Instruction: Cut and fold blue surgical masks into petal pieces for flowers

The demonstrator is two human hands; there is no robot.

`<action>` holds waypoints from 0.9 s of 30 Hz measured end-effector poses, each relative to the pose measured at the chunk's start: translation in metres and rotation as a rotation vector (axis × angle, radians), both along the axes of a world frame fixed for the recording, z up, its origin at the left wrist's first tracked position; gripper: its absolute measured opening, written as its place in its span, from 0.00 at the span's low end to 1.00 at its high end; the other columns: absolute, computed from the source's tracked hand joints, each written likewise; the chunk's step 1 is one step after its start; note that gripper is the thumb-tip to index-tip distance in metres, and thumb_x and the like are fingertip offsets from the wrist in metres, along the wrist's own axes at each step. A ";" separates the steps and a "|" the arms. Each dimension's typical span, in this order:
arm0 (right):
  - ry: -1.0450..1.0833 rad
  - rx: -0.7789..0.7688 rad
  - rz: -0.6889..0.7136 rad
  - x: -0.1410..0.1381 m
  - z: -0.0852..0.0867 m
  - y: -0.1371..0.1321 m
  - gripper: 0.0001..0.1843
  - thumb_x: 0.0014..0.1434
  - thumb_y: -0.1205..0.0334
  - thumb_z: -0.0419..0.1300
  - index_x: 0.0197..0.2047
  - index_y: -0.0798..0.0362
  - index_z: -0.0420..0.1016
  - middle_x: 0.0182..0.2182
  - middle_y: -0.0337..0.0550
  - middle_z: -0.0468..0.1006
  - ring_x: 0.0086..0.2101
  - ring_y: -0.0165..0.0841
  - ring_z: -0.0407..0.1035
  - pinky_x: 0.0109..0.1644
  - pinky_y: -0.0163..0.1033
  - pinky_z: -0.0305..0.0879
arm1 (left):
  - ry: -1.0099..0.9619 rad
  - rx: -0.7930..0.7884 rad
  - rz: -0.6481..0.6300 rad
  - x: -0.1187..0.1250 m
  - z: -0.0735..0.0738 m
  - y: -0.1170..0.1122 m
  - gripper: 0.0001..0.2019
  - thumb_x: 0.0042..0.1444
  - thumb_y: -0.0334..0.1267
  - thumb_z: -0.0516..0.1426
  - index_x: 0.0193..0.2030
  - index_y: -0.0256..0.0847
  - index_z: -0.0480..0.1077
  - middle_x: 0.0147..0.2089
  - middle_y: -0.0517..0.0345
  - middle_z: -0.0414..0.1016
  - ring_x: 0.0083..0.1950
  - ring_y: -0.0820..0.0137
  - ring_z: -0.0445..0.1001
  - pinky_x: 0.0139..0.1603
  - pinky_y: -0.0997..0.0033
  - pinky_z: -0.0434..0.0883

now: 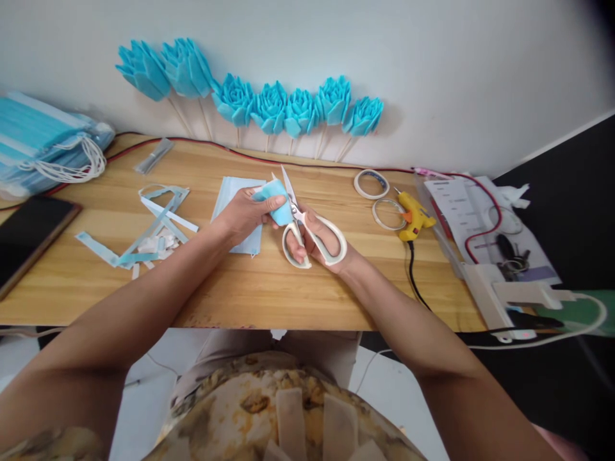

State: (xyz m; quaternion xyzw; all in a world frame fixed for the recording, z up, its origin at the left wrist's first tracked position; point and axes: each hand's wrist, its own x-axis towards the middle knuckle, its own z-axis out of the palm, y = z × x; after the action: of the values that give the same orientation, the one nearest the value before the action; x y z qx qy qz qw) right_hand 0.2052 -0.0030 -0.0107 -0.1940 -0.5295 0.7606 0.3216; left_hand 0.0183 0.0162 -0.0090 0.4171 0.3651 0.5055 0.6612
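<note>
My left hand (245, 216) pinches a small folded piece of blue mask fabric (277, 194) between thumb and fingers. My right hand (321, 239) has its thumb and fingers through the white handles of a pair of scissors (294, 206). The scissor blades point away from me, slightly parted, right at the edge of the blue fabric. Beneath my left hand a pale blue face mask (250, 244) lies flat on the table, partly covered by the hand.
Blue fabric flowers on sticks (270, 107) lean on the wall. Left are stacked masks (41, 137), a phone (33, 237) and cut strips (166, 221). Right are tape rolls (371, 193), a yellow glue gun (414, 218), keys (513, 256) and a power strip (490, 301).
</note>
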 end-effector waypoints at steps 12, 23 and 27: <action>0.072 -0.028 -0.061 -0.002 -0.001 -0.005 0.33 0.63 0.33 0.58 0.57 0.52 0.65 0.20 0.30 0.71 0.15 0.24 0.56 0.15 0.31 0.57 | 0.000 0.031 -0.032 -0.006 -0.007 0.006 0.20 0.41 0.49 0.76 0.30 0.36 0.77 0.27 0.56 0.80 0.27 0.72 0.76 0.26 0.75 0.74; 0.045 0.005 -0.090 -0.001 -0.004 -0.005 0.37 0.62 0.34 0.60 0.62 0.52 0.64 0.17 0.27 0.67 0.13 0.23 0.52 0.13 0.29 0.54 | -0.003 -0.002 0.017 -0.004 -0.002 0.003 0.22 0.37 0.48 0.77 0.28 0.35 0.76 0.25 0.58 0.78 0.26 0.73 0.75 0.23 0.77 0.72; 0.028 0.006 -0.104 -0.002 0.000 -0.006 0.37 0.62 0.35 0.61 0.63 0.53 0.63 0.17 0.26 0.67 0.13 0.22 0.50 0.13 0.29 0.53 | 0.020 0.014 0.016 -0.005 -0.003 0.003 0.22 0.38 0.49 0.77 0.29 0.35 0.76 0.26 0.57 0.78 0.26 0.73 0.75 0.23 0.76 0.72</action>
State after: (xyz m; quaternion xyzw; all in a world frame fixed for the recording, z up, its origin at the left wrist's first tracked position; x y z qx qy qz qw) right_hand 0.2033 -0.0089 -0.0112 -0.2097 -0.5164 0.7439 0.3686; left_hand 0.0136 0.0197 -0.0124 0.4240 0.3714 0.5092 0.6504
